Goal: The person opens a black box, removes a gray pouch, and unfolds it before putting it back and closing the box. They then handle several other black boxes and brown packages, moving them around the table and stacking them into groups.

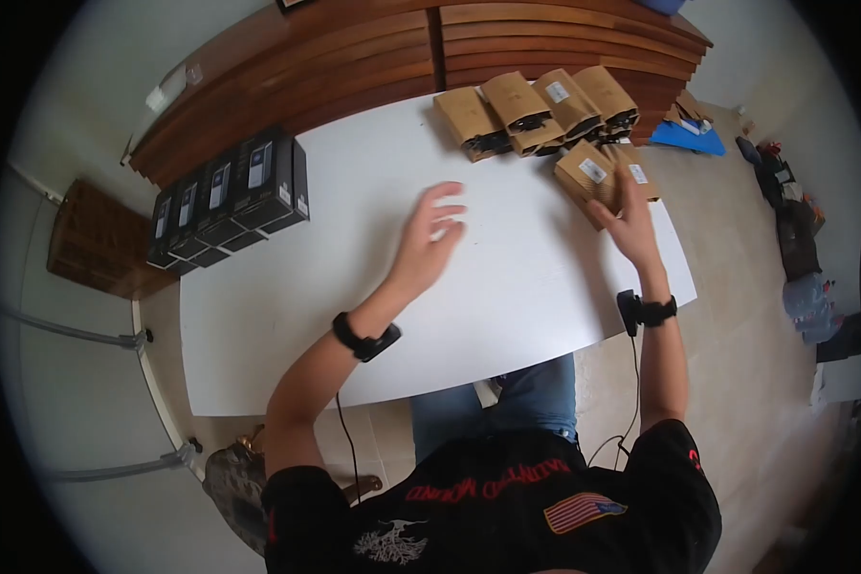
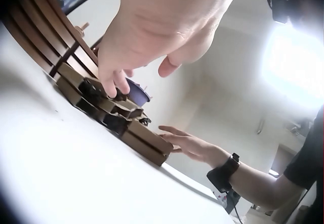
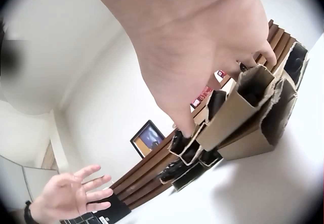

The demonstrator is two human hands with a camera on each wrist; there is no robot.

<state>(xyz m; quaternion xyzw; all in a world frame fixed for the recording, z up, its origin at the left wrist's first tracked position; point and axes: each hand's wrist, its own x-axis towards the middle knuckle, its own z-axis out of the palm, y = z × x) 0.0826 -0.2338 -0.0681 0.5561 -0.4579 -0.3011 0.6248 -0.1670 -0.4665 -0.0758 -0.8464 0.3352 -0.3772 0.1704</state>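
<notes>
Several open-ended brown cardboard sleeves with black contents lie in stacks at the table's back right; one sleeve (image 1: 584, 170) with a white label is on the nearer pile. My right hand (image 1: 629, 225) is at that nearer pile, thumb and fingers spread around the top sleeve (image 3: 235, 112) in the right wrist view; firm contact cannot be made out. My left hand (image 1: 426, 244) hovers over the middle of the table, its fingers apart and a little bent, holding nothing. In the left wrist view the sleeves (image 2: 147, 145) lie beyond my left hand (image 2: 157, 36).
Several black boxes (image 1: 258, 177) with printed pictures stand in a row at the left of the white table (image 1: 354, 316). A slatted wooden cabinet (image 1: 354, 57) runs behind the table. A blue item (image 1: 689, 139) lies on the floor at the right.
</notes>
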